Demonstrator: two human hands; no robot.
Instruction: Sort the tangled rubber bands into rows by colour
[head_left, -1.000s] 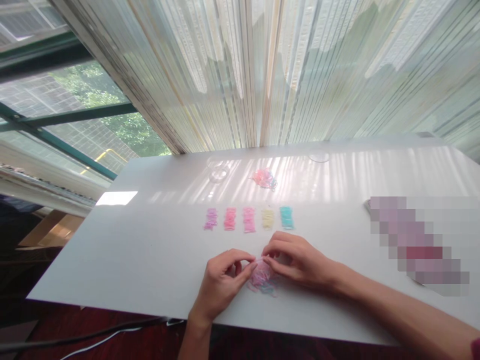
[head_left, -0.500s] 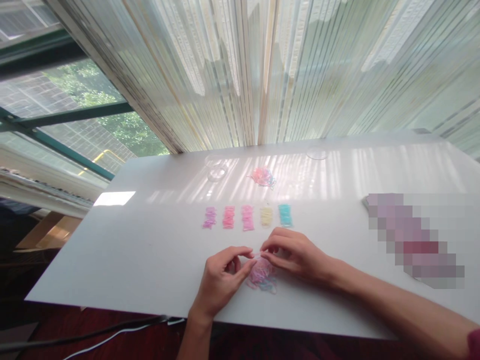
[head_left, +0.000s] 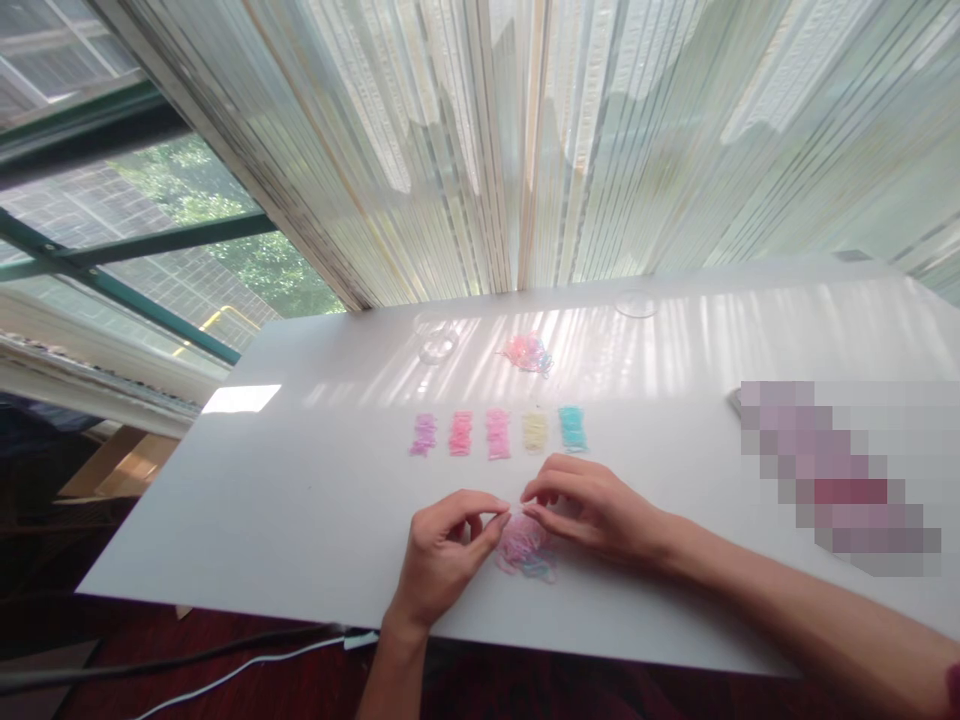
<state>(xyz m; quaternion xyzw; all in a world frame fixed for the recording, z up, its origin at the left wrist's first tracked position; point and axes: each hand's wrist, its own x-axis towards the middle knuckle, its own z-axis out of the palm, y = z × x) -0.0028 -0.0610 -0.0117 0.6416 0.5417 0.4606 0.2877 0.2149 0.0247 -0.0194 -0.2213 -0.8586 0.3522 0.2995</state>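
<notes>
My left hand point(head_left: 446, 550) and my right hand point(head_left: 592, 505) face each other low over the table, thumb and forefinger pinched on each. A pale, thin rubber band point(head_left: 516, 508) seems to span the small gap between the fingertips, though it is blurred. Just beneath lies a loose pile of pastel rubber bands point(head_left: 525, 550), mostly pink and lilac with some blue. Beyond the hands, small stacks of bands form a row: purple point(head_left: 424, 436), coral point(head_left: 460, 434), pink point(head_left: 498, 434), yellow point(head_left: 535, 432) and teal point(head_left: 573, 428).
Farther back sits another mixed pile of bands point(head_left: 528, 352). A clear round container point(head_left: 439, 345) is left of it, and a clear round lid point(head_left: 636, 304) to the right. A pixelated object point(head_left: 840, 480) lies on the white table point(head_left: 300, 540). String curtains point(head_left: 480, 150) hang behind.
My left thumb and forefinger have closed together at the tips. Both hands otherwise keep nearly the same place, and the view has shifted slightly.
</notes>
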